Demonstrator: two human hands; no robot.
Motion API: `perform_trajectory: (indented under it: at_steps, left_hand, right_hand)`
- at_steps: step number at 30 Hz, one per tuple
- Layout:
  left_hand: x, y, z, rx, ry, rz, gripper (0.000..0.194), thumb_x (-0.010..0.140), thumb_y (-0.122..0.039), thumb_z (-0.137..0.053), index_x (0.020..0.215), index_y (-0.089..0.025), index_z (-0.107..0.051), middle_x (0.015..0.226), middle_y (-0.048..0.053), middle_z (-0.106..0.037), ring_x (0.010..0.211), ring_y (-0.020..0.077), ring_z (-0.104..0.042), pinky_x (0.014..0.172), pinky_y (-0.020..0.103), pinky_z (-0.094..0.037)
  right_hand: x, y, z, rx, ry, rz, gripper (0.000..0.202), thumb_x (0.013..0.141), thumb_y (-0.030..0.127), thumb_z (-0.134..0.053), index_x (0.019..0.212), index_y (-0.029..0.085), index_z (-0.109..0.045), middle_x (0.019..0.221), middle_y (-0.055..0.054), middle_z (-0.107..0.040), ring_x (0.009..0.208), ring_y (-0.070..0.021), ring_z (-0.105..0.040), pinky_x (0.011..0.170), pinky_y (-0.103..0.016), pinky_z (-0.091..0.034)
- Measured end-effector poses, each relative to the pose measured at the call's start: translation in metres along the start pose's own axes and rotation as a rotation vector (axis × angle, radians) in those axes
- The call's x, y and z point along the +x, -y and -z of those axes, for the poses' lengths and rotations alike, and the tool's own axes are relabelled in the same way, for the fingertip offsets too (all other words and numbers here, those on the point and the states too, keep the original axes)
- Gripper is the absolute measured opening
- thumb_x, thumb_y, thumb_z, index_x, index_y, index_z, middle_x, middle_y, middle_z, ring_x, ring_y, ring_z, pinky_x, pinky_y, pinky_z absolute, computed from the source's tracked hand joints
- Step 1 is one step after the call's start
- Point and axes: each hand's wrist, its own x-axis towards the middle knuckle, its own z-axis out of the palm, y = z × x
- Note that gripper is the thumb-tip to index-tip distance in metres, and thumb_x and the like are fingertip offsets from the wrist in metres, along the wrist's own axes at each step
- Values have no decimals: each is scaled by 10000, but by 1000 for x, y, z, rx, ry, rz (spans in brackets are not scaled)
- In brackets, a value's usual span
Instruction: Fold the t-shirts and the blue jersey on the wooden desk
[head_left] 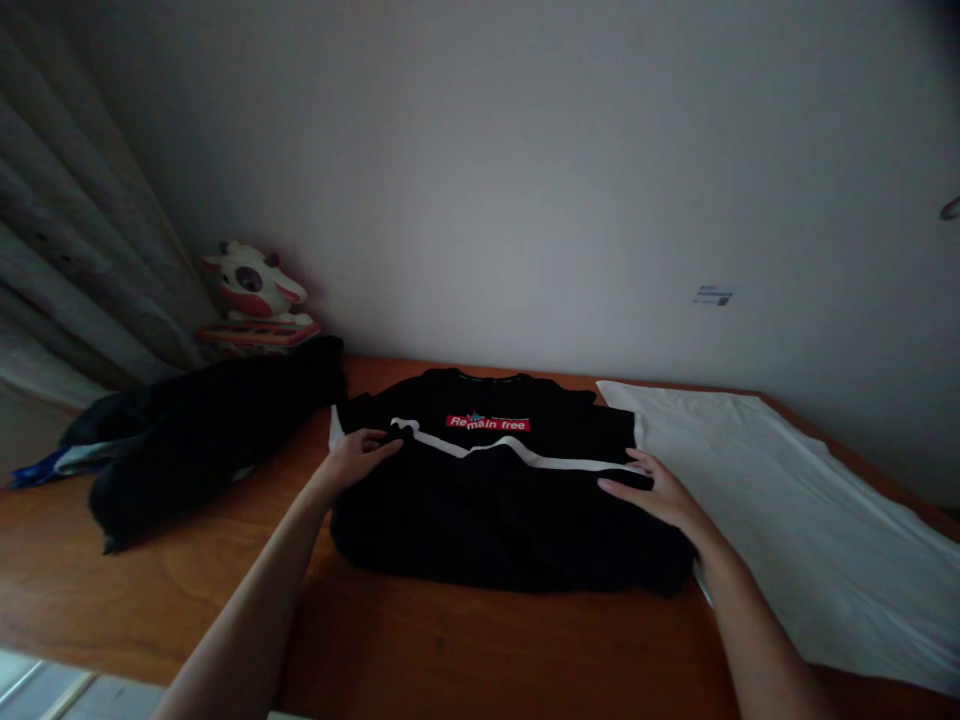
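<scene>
A black T-shirt (487, 530) lies in front of me, its lower part folded up over the chest. A white band edges the folded hem in a wavy line, and a red "Remain free" print shows above it. At the hem's left end, my left hand (360, 460) rests on the cloth, fingers stretched out. My right hand (660, 492) touches the hem's right end, with thumb and fingers apart. White trim shows at both sleeve ends. Some fingertips are hard to make out in the dim light.
A white cloth (787, 520) is spread on the wooden table (442, 640) at right. To the left lies a bunched dark garment (202, 430) with a blue and grey end. Behind it, a cow figurine (259, 285) sits near the curtain (67, 230) and wall.
</scene>
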Motion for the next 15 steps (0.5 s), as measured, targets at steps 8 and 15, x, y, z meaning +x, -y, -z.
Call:
perform_trajectory:
  at_steps: [8, 15]
  left_hand:
    - [-6, -16, 6, -605, -112, -252, 463, 679, -587, -807, 915, -223, -643, 832, -11, -704, 747, 165, -673, 659, 242, -537]
    - [19, 18, 6, -162, -342, -202, 611, 780, -713, -582, 1084, -190, -664, 912, 48, -724, 877, 226, -701, 766, 303, -563]
  right_hand:
    - [-8, 22, 18, 162, -136, 57, 555, 652, 629, -740, 1009, 204, -758, 1004, -88, -781, 1015, -325, -699, 957, -434, -498]
    - [-9, 17, 8, -41, -327, -49, 742, 713, 785, -610, 1118, 170, -705, 1049, -168, -752, 919, -325, -707, 805, -405, -522]
